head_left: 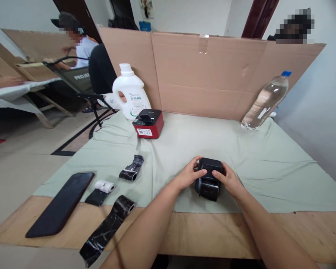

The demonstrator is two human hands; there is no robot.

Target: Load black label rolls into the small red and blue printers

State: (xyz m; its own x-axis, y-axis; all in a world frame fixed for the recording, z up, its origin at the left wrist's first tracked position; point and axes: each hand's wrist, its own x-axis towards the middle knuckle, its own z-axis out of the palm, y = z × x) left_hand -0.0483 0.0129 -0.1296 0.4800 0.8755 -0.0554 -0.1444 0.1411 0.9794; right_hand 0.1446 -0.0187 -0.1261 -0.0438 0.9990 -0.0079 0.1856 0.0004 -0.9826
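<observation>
Currently both hands are clamped on a small black printer (pixel 209 178) that sits on the green cloth (pixel 184 149) near the front edge of the tabletop (pixel 212 235), a little right of centre. Left hand (pixel 189 174) grips the printer's left side, thumb lying across its top. Right hand (pixel 229 181) wraps the right side, thumb also on the top. The printer's front faces the near edge; its roller end is tilted slightly down.

Left of the hands, on the cloth: a partly unrolled dark marbled label roll (pixel 132 169). Nearer and further left: a small white paper roll (pixel 105 185) with a dark strip trailing from it, straddling the cloth edge. A longer marbled strip (pixel 108 228) lies on bare wood and hangs over the near edge. A black phone (pixel 62 203) lies face up at far left.

Far side: a red-and-black printer (pixel 148 124), a white detergent jug (pixel 130 93) just behind it, a clear water bottle (pixel 266 101) leaning against the cardboard screen (pixel 212 74) at right.

A seated person (pixel 78 45) is visible beyond the screen, far left.
</observation>
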